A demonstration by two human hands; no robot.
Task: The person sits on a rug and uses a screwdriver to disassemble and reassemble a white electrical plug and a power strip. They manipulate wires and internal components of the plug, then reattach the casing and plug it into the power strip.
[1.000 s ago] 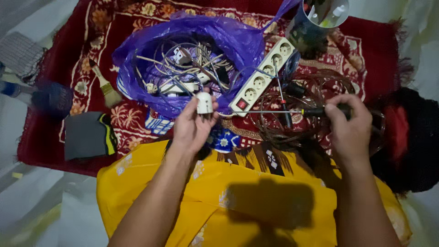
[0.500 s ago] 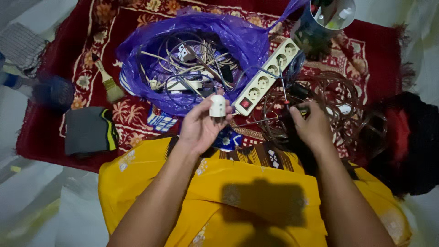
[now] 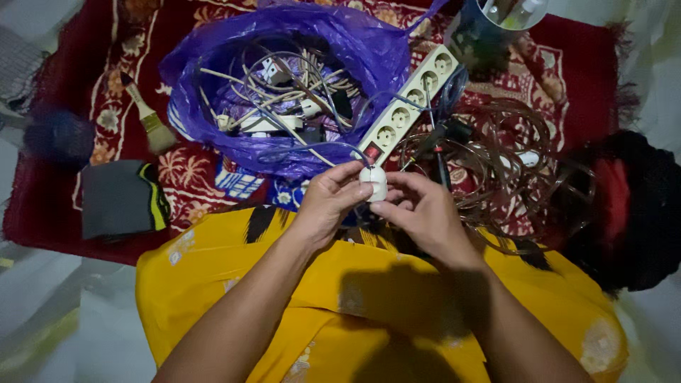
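I'm seeing both hands, left hand (image 3: 328, 201) and right hand (image 3: 423, 213), pinching a small, smooth white plastic fitting (image 3: 374, 182) above the crinkled purple bag (image 3: 369, 50). Right hand has come across from the wire coil (image 3: 496, 163).

Layout on rug (image 3: 213, 213), seen from above the lap

Bag (image 3: 369, 50) sits mid-rug with cables (image 3: 284, 92) in it; power strip (image 3: 408, 113) lies along its right edge, cup (image 3: 489, 32) behind the strip's far end. Wire coil (image 3: 496, 163) right of the strip. Brush (image 3: 147, 117) left of the bag, folded cloth (image 3: 120, 198) nearer, left. Both hands meet on a small fitting (image 3: 374, 183) in front of the bag: left hand (image 3: 328, 202), right hand (image 3: 425, 213).
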